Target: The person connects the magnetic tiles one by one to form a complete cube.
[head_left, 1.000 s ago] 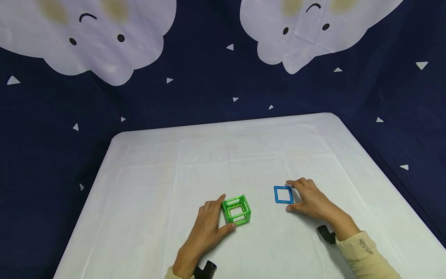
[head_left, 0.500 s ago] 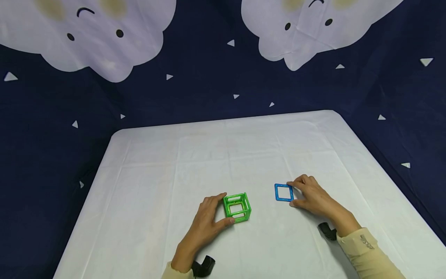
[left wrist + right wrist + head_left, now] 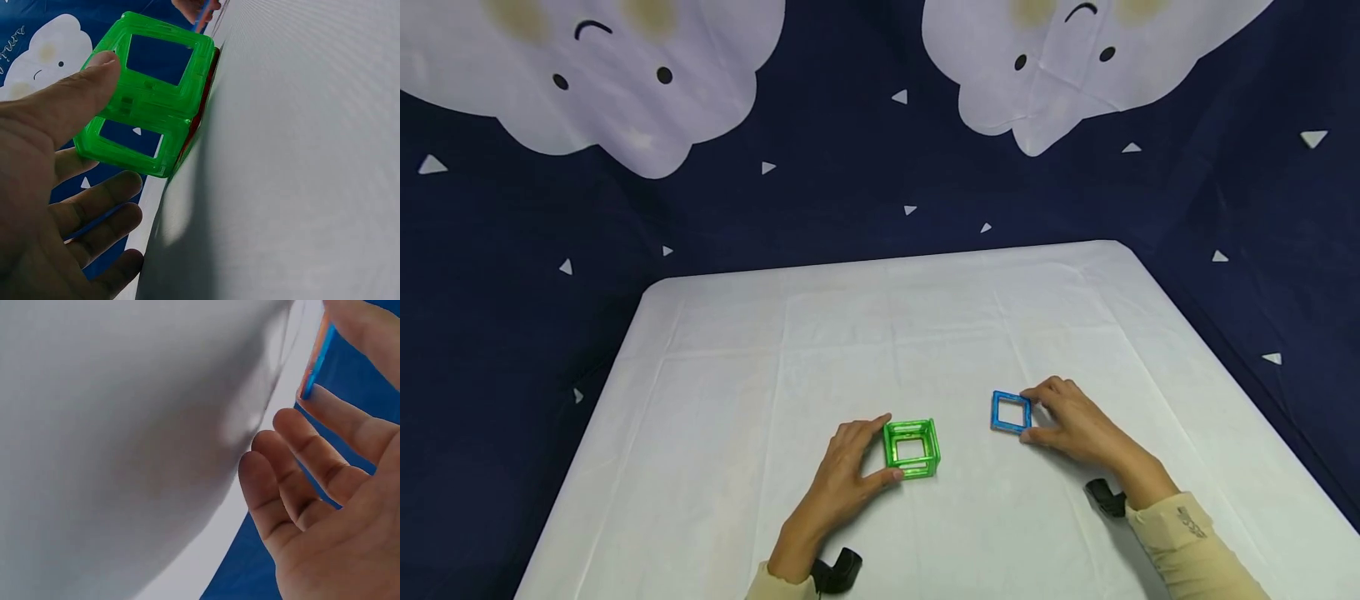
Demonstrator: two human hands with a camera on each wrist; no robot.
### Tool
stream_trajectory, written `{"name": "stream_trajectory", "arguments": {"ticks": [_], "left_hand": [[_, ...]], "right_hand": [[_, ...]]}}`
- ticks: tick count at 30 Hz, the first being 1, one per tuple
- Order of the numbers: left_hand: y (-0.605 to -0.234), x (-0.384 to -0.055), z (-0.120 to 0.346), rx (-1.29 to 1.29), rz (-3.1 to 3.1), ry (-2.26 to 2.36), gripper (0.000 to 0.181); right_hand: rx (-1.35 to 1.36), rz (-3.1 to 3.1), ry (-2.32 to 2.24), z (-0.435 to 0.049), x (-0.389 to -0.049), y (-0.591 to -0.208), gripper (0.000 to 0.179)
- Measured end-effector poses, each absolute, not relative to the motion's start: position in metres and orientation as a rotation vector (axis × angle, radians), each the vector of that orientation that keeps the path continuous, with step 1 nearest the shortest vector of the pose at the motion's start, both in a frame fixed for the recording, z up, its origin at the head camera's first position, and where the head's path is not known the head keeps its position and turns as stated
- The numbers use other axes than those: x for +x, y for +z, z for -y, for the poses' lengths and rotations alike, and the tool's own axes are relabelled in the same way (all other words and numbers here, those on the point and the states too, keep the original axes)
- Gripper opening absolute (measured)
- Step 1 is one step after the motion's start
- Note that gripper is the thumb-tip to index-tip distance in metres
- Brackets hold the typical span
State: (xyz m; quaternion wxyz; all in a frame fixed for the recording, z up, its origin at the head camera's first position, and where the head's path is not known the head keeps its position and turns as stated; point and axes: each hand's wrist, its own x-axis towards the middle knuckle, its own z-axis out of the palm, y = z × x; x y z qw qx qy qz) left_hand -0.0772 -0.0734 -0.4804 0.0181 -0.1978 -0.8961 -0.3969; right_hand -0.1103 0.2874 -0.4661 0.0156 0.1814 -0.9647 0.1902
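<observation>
Near the middle of the white table, a green see-through cube (image 3: 913, 461) of square magnetic tiles stands with its hollow faces showing. My left hand (image 3: 842, 479) holds it between thumb and index finger; in the left wrist view the other fingers are spread behind the cube (image 3: 158, 97), which has red along its bottom edge. To the right, my right hand (image 3: 1075, 425) pinches a blue square magnetic tile (image 3: 996, 411) by its right side. The right wrist view shows this tile (image 3: 320, 359) edge-on between thumb and index finger, with an orange strip beside the blue. The tile looks slightly tilted.
A white cloth with fold lines covers the table (image 3: 737, 400). Behind it hangs a dark blue curtain (image 3: 835, 217) printed with clouds and small triangles. Black wrist mounts (image 3: 838, 572) sit under both wrists.
My right thumb and finger have closed on the blue tile, which lay flat before and now tilts slightly. The green cube has turned a little in my left hand.
</observation>
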Motion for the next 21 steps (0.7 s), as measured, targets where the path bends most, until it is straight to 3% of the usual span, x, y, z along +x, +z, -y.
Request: {"name": "stream_trajectory", "arguments": {"ticks": [21], "left_hand": [[-0.480, -0.076, 0.073, -0.586, 2.809, -1.250, 0.073]], "right_hand": [[0.721, 2.800, 0.775, -0.226, -0.105, -0.410, 0.062]]}}
